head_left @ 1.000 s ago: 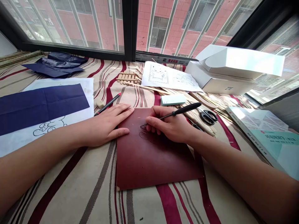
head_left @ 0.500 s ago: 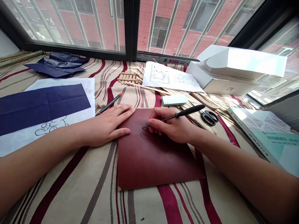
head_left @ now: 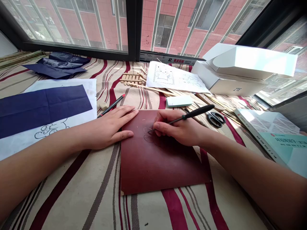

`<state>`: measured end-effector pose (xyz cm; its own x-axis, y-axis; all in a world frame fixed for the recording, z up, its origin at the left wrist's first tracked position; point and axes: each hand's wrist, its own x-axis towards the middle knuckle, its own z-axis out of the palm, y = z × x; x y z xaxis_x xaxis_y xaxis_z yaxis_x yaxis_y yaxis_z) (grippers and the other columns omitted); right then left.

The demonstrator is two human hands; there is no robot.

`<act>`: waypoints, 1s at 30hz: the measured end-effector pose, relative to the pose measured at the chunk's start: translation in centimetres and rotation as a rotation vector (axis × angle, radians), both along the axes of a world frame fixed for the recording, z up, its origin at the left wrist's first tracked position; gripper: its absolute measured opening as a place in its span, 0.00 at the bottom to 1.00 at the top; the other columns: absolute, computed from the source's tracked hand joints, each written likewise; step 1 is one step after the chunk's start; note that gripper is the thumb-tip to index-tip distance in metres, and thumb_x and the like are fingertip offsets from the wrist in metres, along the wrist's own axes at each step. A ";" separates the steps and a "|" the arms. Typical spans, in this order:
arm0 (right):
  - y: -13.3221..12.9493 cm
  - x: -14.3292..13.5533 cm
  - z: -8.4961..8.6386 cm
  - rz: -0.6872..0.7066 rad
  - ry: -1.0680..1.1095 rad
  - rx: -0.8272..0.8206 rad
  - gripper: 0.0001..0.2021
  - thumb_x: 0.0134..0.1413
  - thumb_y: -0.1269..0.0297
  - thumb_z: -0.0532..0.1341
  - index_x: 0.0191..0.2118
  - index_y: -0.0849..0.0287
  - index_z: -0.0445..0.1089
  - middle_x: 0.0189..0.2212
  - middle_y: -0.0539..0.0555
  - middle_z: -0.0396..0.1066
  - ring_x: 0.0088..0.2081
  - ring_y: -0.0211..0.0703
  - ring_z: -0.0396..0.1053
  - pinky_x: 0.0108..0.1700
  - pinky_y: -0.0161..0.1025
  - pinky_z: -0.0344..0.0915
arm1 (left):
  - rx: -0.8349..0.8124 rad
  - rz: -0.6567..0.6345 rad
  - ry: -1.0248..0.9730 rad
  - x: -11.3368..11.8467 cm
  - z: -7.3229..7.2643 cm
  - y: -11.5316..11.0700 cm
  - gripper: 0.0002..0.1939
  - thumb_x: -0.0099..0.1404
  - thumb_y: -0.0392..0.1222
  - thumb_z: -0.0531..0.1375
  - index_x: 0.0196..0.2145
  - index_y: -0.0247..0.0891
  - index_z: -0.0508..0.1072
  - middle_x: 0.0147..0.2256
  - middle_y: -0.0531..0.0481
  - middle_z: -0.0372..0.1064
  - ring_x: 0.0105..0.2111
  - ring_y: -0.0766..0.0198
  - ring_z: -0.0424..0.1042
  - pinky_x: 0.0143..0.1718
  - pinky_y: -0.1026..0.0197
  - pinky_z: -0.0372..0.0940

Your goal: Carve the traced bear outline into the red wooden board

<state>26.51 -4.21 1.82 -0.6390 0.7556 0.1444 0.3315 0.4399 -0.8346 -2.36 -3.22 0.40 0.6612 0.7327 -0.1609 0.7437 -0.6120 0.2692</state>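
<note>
A dark red board (head_left: 160, 169) lies on the striped cloth in front of me. My left hand (head_left: 117, 129) rests flat across its upper left edge, fingers stretched out and thumb apart. In a pen-like grip, my right hand (head_left: 176, 126) is shut on a screwdriver (head_left: 199, 111) with a black handle and a thin metal shaft. Its tip touches the board, or nearly so, among thin curved outlines (head_left: 147, 135) near the top. The last fingers of that hand curl against the board.
Paper with a line drawing (head_left: 51, 129) lies left, partly under a dark blue sheet (head_left: 45, 108). A pen (head_left: 111, 105) and eraser (head_left: 103, 106) are behind my left hand. Scissors (head_left: 216, 119), wooden sticks, a pale green block (head_left: 179, 101), a white box (head_left: 236, 86) and a book (head_left: 275, 140) stand right.
My right hand and the screwdriver have shifted slightly to the right, and the tip sits a little further along the drawn lines. My left hand keeps its place on the board.
</note>
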 end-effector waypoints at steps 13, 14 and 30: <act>0.6 0.7 0.2 0.066 -0.024 -0.019 0.13 0.70 0.63 0.62 0.31 0.57 0.69 0.26 0.50 0.76 0.26 0.35 0.68 0.31 0.35 0.65 | 0.013 -0.014 -0.022 -0.3 -0.4 0.2 0.58 0.72 0.82 0.32 0.82 0.35 0.48 0.82 0.37 0.40 0.81 0.36 0.38 0.80 0.35 0.41; 0.6 0.8 0.2 0.067 -0.025 -0.025 0.13 0.70 0.63 0.62 0.31 0.57 0.69 0.26 0.50 0.76 0.26 0.35 0.68 0.31 0.35 0.65 | 0.015 -0.017 -0.026 -0.3 -0.4 0.2 0.57 0.73 0.82 0.33 0.82 0.35 0.48 0.82 0.37 0.40 0.81 0.36 0.38 0.80 0.34 0.42; 0.9 1.4 0.1 0.070 -0.023 -0.136 0.13 0.68 0.60 0.65 0.31 0.56 0.68 0.27 0.51 0.77 0.24 0.35 0.68 0.26 0.33 0.64 | 0.011 -0.012 -0.031 -0.4 -0.3 0.0 0.54 0.75 0.80 0.35 0.82 0.37 0.48 0.82 0.38 0.40 0.81 0.38 0.38 0.80 0.35 0.42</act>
